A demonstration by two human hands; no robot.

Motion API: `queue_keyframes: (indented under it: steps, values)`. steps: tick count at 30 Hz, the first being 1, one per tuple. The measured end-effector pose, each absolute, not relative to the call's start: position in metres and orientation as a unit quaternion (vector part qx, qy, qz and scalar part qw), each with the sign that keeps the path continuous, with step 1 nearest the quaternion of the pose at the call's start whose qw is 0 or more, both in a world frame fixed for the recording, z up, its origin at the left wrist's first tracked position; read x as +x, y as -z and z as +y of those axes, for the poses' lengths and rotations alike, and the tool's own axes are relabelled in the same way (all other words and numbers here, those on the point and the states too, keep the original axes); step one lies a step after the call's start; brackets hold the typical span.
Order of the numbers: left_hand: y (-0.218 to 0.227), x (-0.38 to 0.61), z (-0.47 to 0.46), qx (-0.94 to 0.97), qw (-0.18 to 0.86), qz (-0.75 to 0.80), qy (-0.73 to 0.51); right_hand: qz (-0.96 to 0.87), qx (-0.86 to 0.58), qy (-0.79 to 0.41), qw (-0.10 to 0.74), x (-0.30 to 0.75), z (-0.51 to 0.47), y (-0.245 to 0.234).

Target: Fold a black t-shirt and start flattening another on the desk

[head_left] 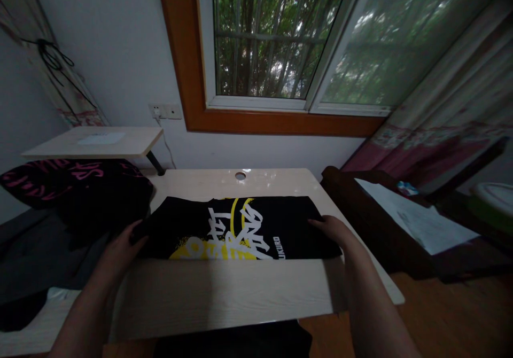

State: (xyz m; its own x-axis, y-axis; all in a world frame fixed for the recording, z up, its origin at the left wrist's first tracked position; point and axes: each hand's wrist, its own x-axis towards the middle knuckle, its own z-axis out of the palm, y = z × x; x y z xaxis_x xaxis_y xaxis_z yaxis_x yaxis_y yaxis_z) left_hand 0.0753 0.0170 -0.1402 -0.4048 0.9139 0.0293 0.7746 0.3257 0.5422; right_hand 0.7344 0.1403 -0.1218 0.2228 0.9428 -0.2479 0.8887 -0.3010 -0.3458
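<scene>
A black T-shirt [304, 230], folded into a long rectangle, lies on the pale desk [224, 288]. Its print shows white lettering and yellow shapes. At the shirt's left end, my left hand [127, 246] has its fingers closed on the dark cloth. My right hand [334, 228] grips the right end, one finger stretched along the top and the others partly hidden by the fabric. The front edge of the shirt runs nearly straight between both hands.
Dark clothes with pink print [88, 197] are heaped on the left, below a small raised shelf [136, 141]. A cable hole [240, 176] is near the desk's back edge. Right of the desk, a white sheet [417, 216] lies on dark brown furniture [377, 230]. A window [280, 43] is ahead.
</scene>
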Motion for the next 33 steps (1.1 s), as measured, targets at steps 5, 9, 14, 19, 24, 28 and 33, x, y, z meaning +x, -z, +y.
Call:
queue_keyframes:
  steps: [5,9,14,19,24,28,33]
  values:
    - [0.141,0.077,0.017,0.535,0.122,0.798,-0.249,-0.584,-0.730,-0.320,0.153,0.740,0.132,0.120]
    - [0.138,0.081,0.019,0.537,0.124,0.801,-0.234,-0.585,-0.717,-0.307,0.222,0.750,0.135,0.125]
    - [0.134,0.094,0.022,0.580,0.198,0.755,-0.233,-0.572,-0.783,-0.180,0.168,0.778,0.153,0.126]
    - [0.136,0.101,0.026,0.610,0.210,0.730,-0.224,-0.592,-0.784,-0.111,0.153,0.793,0.159,0.109]
    - [0.140,0.102,0.032,0.655,0.097,0.710,-0.240,-0.631,-0.758,-0.050,0.157,0.758,0.153,0.075]
    - [0.145,0.103,0.033,0.663,0.032,0.709,-0.240,-0.698,-0.707,-0.043,0.109,0.706,0.146,0.048]
    - [0.157,0.095,0.030,0.654,0.028,0.713,-0.250,-0.765,-0.634,-0.034,0.109,0.621,0.123,0.029]
